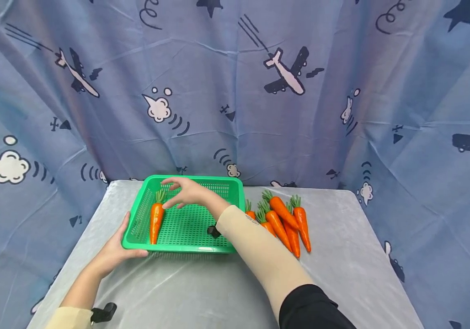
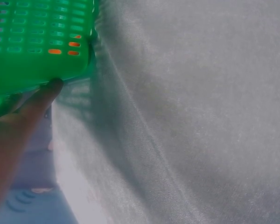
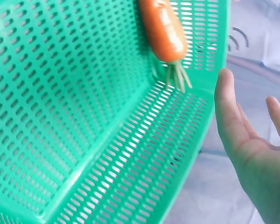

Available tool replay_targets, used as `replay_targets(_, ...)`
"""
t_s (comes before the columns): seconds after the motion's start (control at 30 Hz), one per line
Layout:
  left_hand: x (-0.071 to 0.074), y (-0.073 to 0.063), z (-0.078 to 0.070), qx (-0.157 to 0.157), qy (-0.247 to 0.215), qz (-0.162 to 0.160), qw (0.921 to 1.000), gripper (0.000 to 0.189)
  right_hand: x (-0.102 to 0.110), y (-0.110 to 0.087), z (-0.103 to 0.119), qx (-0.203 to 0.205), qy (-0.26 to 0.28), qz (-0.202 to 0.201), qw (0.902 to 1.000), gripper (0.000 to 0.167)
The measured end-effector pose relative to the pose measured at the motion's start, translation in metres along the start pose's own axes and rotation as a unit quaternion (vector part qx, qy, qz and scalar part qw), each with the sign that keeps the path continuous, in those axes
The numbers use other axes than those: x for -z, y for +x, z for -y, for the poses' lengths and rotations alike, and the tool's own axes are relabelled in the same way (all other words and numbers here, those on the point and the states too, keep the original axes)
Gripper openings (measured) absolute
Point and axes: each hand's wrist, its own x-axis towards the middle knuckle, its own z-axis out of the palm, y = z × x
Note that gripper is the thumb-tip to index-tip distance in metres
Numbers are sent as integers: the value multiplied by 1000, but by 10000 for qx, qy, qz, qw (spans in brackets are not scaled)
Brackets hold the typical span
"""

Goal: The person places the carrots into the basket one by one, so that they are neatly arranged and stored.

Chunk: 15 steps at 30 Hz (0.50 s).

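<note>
- Across the back: blue curtain [image 1: 202,137] printed with planes and clouds, probably hung as a backdrop.
- Below that: grey-draped counter [image 1: 189,292], carrying everything else.
- Left of centre on the counter: green basket [image 1: 194,249], perforated, mouth up; likely placed to sit within reach of both sides.
- Right of basket: loose carrots [image 1: 277,224], partly heaped over each other, leafy ends to the far side; presumably kept there for easy right-side reach.
- At basket's near left corner: left grip [image 1: 113,249], holding that corner, thumb along near side, fingers along left side; likely to stop sliding.
- Over basket's left half: right grip [image 1: 183,191], fingers spread, loosely bent, nothing held.
- Inside basket, near left wall: single carrot [image 1: 156,224], leaves toward far side. Just left of right grip, apart from fingers in right wrist view; basket wall between carrot and left grip.
</note>
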Motion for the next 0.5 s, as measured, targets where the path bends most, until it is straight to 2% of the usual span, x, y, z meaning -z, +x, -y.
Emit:
replay_targets(0.23, 0, -2, -1, -81, -199, 3, 9998, 131, 14, -23, 8, 203, 251, 0, 9995, 65)
replay_targets(0.5, -2, -2, 1, -129, -433, 67, 9990, 132, 28, -56, 20, 600, 123, -71, 9981, 64)
